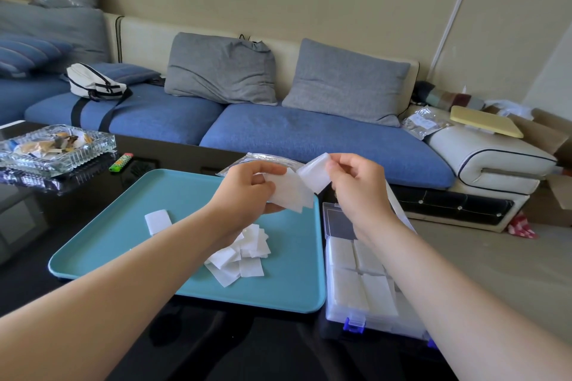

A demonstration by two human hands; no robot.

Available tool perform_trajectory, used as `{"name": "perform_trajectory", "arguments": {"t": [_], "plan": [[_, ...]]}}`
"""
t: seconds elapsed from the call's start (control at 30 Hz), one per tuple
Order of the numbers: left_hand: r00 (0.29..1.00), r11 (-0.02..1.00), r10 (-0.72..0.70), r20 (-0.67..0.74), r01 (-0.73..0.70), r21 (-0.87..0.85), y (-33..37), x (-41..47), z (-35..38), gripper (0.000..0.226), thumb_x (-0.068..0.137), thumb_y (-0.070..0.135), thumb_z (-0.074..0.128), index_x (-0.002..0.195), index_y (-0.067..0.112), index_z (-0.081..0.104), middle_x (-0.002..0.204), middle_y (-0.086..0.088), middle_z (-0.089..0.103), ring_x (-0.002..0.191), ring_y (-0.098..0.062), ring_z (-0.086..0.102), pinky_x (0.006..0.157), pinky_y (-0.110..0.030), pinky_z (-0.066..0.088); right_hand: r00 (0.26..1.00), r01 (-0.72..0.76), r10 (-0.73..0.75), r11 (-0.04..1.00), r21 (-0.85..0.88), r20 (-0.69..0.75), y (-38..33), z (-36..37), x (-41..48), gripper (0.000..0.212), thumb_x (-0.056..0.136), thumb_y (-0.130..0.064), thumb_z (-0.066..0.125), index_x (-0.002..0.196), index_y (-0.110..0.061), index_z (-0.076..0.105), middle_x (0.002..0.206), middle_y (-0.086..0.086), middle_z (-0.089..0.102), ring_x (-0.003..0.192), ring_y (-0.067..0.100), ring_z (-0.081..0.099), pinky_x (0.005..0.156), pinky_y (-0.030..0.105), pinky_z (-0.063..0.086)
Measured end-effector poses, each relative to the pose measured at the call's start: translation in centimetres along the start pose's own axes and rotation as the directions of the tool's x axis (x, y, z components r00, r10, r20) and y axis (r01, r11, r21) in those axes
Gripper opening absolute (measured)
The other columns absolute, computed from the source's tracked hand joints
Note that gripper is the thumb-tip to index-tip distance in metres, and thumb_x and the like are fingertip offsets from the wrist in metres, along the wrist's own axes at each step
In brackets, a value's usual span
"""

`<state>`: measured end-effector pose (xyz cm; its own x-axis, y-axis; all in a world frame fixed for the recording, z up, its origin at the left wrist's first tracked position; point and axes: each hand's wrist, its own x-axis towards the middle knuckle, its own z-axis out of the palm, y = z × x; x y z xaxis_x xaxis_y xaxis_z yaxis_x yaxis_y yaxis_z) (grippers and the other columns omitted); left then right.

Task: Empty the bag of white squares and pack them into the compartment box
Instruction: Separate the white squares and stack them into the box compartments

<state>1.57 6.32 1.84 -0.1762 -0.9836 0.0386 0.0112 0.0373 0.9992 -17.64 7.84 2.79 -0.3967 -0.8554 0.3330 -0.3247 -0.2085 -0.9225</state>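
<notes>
My left hand (247, 187) holds a fanned stack of white squares (292, 192) above the far side of the teal tray (108, 244). My right hand (356, 182) pinches another white square (315, 172) right beside that stack. A loose pile of white squares (244, 254) lies on the tray, and a single square (158, 221) lies apart to its left. The clear compartment box (365, 284) with blue latches stands open right of the tray, several compartments filled with white squares. The emptied clear bag (263, 161) lies behind my hands.
A glass ashtray (55, 148) and a green lighter (120, 161) sit on the black table at the far left. A blue sofa with grey cushions runs behind the table. The box sits near the table's right edge.
</notes>
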Motion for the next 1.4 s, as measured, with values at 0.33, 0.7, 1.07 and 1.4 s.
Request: {"name": "perform_trajectory", "arguments": {"t": [0.33,0.7,1.07,1.4], "plan": [[0.999,0.983,0.011,0.03,-0.006,-0.181,0.4,-0.3,0.3,0.032,0.1,-0.013,0.054,0.121,0.007,0.066,0.116,-0.018,0.074,0.105,-0.033,0.075,0.091,-0.042,0.063,0.924,-0.355,0.306,0.91,0.215,0.228,-0.8,1.7,-1.6,0.015,0.095,0.002,0.064,0.108,-0.003,0.071,0.092,0.02,0.077,0.068,0.022,0.076,0.062,0.027,0.059],[0.999,0.967,-0.014,0.047,0.026,-0.255,0.7,-0.2,-0.2,0.034,0.097,-0.016,0.054,0.121,0.005,0.065,0.12,-0.022,0.072,0.104,-0.036,0.075,0.09,-0.044,0.063,0.962,-0.136,0.135,0.991,-0.012,0.239,-0.2,1.5,-1.6,0.005,0.094,-0.02,0.079,0.096,-0.025,0.077,0.094,-0.001,0.081,0.08,0.007,0.069,0.084,0.034,0.059],[0.998,0.97,-0.036,-0.052,0.022,-0.242,0.5,0.2,-0.3,0.034,0.096,-0.017,0.05,0.119,0.004,0.065,0.122,-0.017,0.065,0.104,-0.036,0.074,0.079,-0.036,0.065,0.988,-0.059,0.06,0.998,-0.015,0.141,-0.9,0.8,-1.7,0.015,0.087,-0.013,0.081,0.082,-0.027,0.079,0.084,-0.009,0.08,0.082,0.008,0.075,0.08,0.024,0.061],[0.999,0.998,0.041,0.021,-0.039,-0.046,0.3,-0.1,-0.2,0.032,0.098,-0.006,0.053,0.111,0.01,0.078,0.115,-0.013,0.076,0.109,-0.028,0.074,0.089,-0.037,0.063,0.951,-0.295,0.249,0.908,0.296,0.184,-1.3,1.7,-1.6,0.012,0.093,-0.005,0.074,0.102,-0.012,0.077,0.098,0.008,0.082,0.087,0.023,0.08,0.074,0.031,0.06]]}}
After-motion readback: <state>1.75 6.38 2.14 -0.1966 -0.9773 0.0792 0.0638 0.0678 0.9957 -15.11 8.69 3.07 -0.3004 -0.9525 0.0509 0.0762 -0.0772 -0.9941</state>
